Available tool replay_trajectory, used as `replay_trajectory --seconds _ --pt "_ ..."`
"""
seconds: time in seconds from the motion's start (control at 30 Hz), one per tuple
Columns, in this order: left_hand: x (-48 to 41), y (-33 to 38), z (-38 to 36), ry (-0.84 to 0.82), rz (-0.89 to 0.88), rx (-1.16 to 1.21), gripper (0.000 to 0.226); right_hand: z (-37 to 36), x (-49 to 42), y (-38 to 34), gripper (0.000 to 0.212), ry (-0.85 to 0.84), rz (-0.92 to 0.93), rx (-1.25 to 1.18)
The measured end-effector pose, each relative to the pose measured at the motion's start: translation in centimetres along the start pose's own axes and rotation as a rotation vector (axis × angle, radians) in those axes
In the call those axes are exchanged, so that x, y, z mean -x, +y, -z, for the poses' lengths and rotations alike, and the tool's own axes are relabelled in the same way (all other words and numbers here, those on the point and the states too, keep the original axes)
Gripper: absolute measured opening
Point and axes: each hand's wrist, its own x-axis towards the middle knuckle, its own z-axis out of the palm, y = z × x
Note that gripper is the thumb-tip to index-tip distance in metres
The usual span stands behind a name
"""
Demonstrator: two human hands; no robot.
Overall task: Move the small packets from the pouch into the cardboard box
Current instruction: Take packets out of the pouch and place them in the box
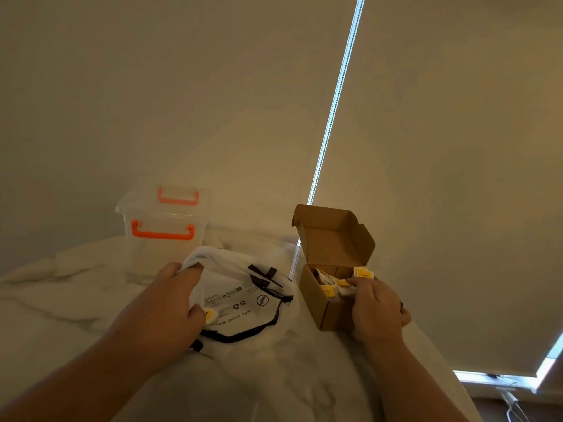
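Note:
A white pouch (pixel 243 287) with black trim and printed symbols lies on the marble table. My left hand (pixel 170 303) grips its far left edge, fingers curled over the fabric. One small yellow-and-white packet (pixel 209 315) shows at the pouch next to my left thumb. To the right stands an open brown cardboard box (pixel 313 296), lid flipped up, with several yellow-and-white packets (pixel 330 289) inside. My right hand (pixel 376 306) is at the box's near right side, its fingertips pinching a packet (pixel 345 282) at the box's opening.
A clear plastic tub (pixel 166 229) with orange handles stands behind the pouch on the left. A bead chain (pixel 332 111) hangs down in front of the blind behind the box. The table's curved edge (pixel 441 354) runs close to the box on the right.

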Motion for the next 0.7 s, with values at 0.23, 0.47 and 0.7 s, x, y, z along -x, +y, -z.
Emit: replay_trajectory --seconds 0.23,0.47,0.7 --pt "0.1 -0.2 1.0 -0.056 0.033 -0.048 0.071 1.4 3.4 -4.2 0.035 0.097 0.538 -0.288" --pt "-0.6 -1.1 1.1 -0.131 0.037 -0.052 0.087 -1.2 13.3 -11.0 0.028 -0.503 0.921 -0.051" --pt "-0.7 -1.6 1.4 -0.18 -0.045 -0.165 0.093 -7.2 12.2 -11.7 0.037 -0.628 0.674 0.162"
